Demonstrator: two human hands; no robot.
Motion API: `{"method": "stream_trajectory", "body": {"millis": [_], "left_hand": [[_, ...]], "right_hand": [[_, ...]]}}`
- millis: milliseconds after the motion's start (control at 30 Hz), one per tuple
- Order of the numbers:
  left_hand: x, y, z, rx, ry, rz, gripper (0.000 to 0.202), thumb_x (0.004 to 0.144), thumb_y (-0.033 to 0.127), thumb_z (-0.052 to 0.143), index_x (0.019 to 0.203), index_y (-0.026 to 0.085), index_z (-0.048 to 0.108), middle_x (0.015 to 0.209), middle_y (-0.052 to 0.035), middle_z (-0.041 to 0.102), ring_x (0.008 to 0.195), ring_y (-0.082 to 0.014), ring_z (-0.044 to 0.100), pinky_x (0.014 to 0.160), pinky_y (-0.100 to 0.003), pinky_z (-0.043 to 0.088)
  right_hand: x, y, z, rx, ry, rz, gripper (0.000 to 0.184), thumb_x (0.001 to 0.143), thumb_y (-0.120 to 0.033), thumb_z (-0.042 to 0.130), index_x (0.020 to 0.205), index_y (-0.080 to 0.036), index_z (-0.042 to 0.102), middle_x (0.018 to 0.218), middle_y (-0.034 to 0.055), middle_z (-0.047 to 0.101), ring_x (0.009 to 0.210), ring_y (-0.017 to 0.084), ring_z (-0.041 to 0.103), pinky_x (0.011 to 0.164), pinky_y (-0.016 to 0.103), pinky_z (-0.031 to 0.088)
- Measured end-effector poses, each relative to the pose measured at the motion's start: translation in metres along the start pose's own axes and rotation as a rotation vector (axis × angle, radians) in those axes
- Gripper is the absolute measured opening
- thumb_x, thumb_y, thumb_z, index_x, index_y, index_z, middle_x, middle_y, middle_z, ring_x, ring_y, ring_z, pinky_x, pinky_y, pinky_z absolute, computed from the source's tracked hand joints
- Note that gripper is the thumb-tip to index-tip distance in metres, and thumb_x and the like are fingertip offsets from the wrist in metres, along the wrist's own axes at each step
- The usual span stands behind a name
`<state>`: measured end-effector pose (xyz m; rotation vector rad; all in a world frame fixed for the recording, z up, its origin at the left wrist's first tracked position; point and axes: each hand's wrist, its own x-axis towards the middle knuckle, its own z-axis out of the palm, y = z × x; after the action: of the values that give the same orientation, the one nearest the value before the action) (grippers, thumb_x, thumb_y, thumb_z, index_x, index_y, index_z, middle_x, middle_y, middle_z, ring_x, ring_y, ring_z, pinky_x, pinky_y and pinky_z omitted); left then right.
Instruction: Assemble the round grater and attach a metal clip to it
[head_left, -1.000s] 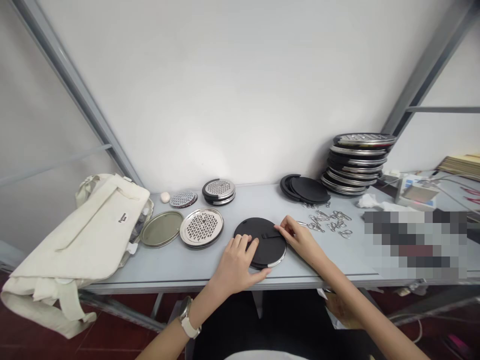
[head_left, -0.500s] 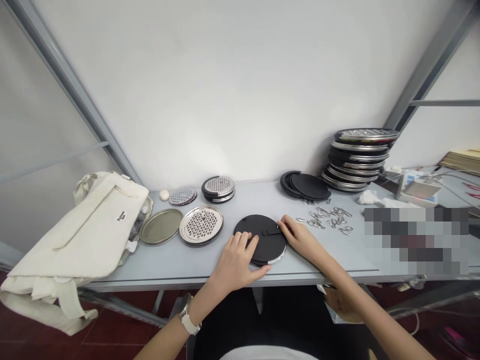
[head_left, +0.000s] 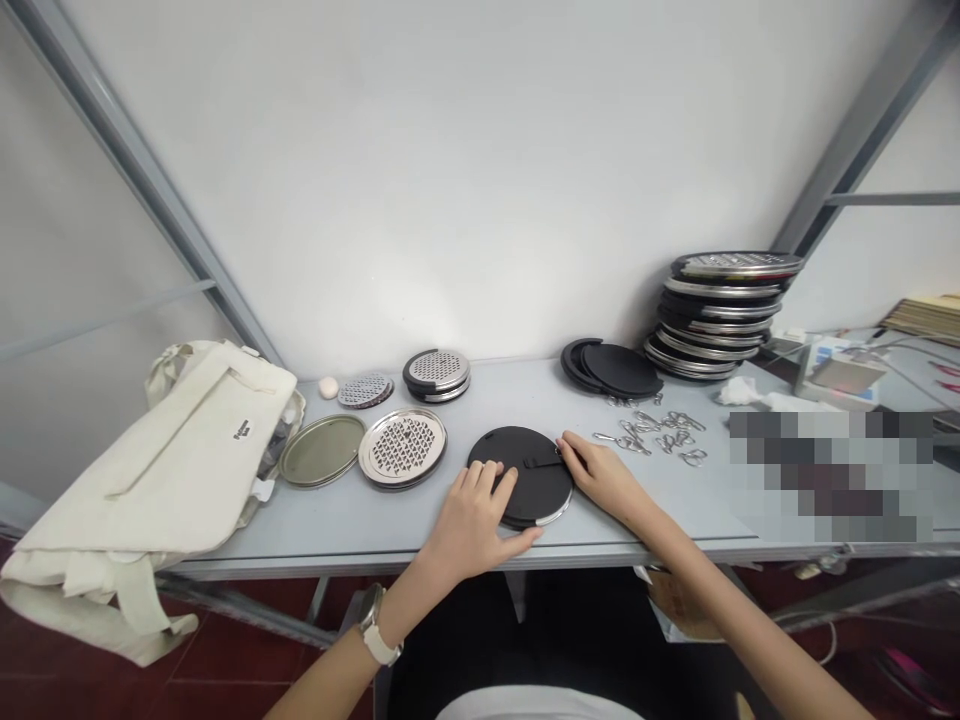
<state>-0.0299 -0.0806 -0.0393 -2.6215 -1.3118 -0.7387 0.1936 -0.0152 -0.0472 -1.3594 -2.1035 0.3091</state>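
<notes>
In front of me on the table lies a flat round black disc with a silver rim at its lower right. A short dark strap or tab runs across its upper right. My left hand rests over the disc's left side, fingers apart on its surface and thumb stretched out by the near edge. At the disc's right edge, by the end of the strap, my right hand has thumb and index finger pinched together. What sits in that pinch is too small to make out. Several metal snap clips lie right of this hand.
Left of the disc are a round grater plate, an olive metal disc and a cream bag. Black-rimmed graters and black discs lie along the wall. A tall stack of round graters stands at the right.
Both hands and the black disc keep practically the same place and pose. Only the camera view has shifted slightly.
</notes>
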Motion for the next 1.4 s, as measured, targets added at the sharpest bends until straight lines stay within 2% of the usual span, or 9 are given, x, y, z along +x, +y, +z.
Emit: {"method": "stream_trajectory", "body": {"millis": [333,833,1200,1400], "left_hand": [[-0.0005,0.0,0.0002,0.008,-0.023,-0.003,0.062,0.083,0.055,0.056,0.128,0.013,0.05,0.113,-0.0143,0.055,0.102,-0.03,0.05,0.087,-0.045,0.045],[0.0008,0.0016,-0.0027,-0.004,-0.026,-0.06,0.065,0.083,0.062,0.055,0.126,0.014,0.051,0.112,-0.0127,0.055,0.102,-0.0293,0.051,0.086,-0.043,0.045],[0.0005,0.0016,-0.0021,0.005,-0.013,-0.038,0.061,0.083,0.058,0.057,0.124,0.013,0.052,0.109,-0.0126,0.057,0.098,-0.0287,0.052,0.084,-0.043,0.046],[-0.001,0.0001,0.0021,0.041,0.014,0.016,0.059,0.083,0.052,0.057,0.126,0.011,0.052,0.113,-0.0135,0.06,0.1,-0.0302,0.052,0.087,-0.046,0.046]], "right_hand": [[-0.0006,-0.0006,-0.0027,0.053,-0.016,0.011,0.033,0.097,-0.034,0.034,0.066,-0.024,0.041,0.06,0.0017,0.059,0.056,0.02,0.056,0.058,0.029,0.035],[-0.0014,0.0032,0.0001,0.025,-0.013,0.015,0.033,0.098,-0.034,0.033,0.07,-0.024,0.046,0.061,0.0025,0.061,0.056,0.02,0.058,0.058,0.028,0.033],[-0.0012,0.0055,0.0025,0.01,-0.018,0.017,0.032,0.098,-0.034,0.033,0.071,-0.023,0.047,0.063,0.0033,0.062,0.059,0.02,0.059,0.059,0.028,0.033],[-0.0011,0.0047,0.0021,0.024,-0.026,0.016,0.032,0.098,-0.035,0.033,0.071,-0.023,0.046,0.064,0.0036,0.062,0.059,0.021,0.059,0.058,0.028,0.033]]}}
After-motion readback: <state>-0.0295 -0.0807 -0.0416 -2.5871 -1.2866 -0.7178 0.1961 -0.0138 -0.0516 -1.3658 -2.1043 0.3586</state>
